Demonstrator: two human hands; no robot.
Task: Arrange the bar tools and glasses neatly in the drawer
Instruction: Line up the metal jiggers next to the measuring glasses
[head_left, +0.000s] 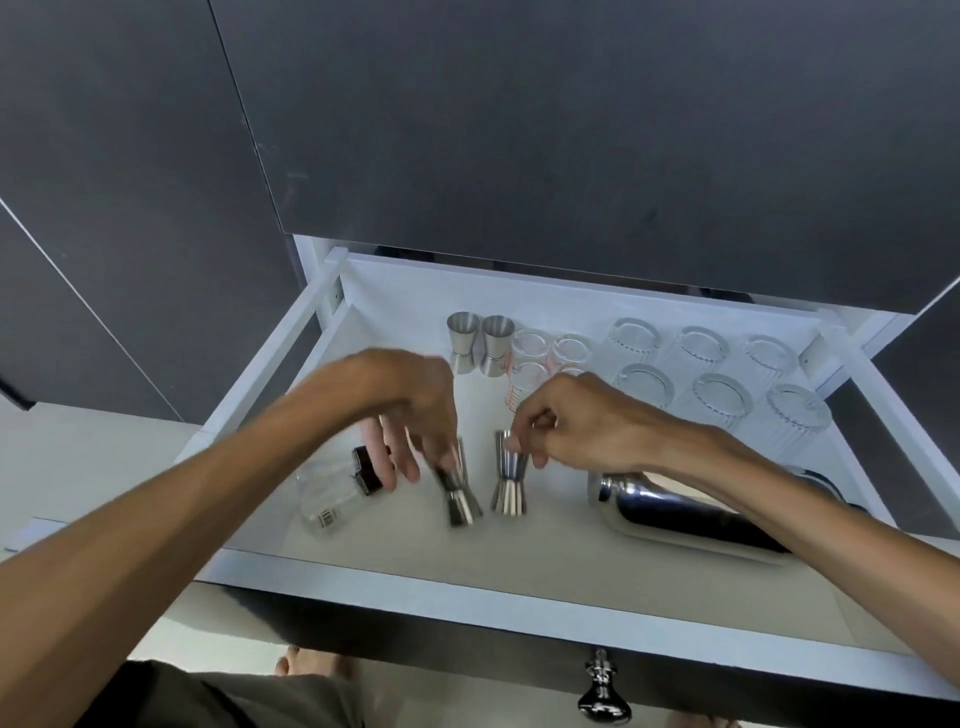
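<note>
An open white drawer (467, 582) holds the bar tools. My left hand (415, 405) grips the top of a steel jigger (460, 493), which is tilted and blurred. My right hand (571, 421) pinches the top of a second steel jigger (510, 486), which stands upright beside the first. Two more jiggers (480, 343) stand side by side at the back. Small measuring glasses with red marks (550, 353) sit next to them. Several ribbed tumblers (722, 379) stand upside down at the back right. A steel cocktail shaker (675, 512) lies on its side under my right forearm.
Two clear bottles with dark caps (337, 493) lie at the drawer's front left. Dark cabinet fronts (519, 130) rise above the drawer. A black and chrome knob (605, 691) sticks out of the drawer front. My bare feet show below on the pale floor.
</note>
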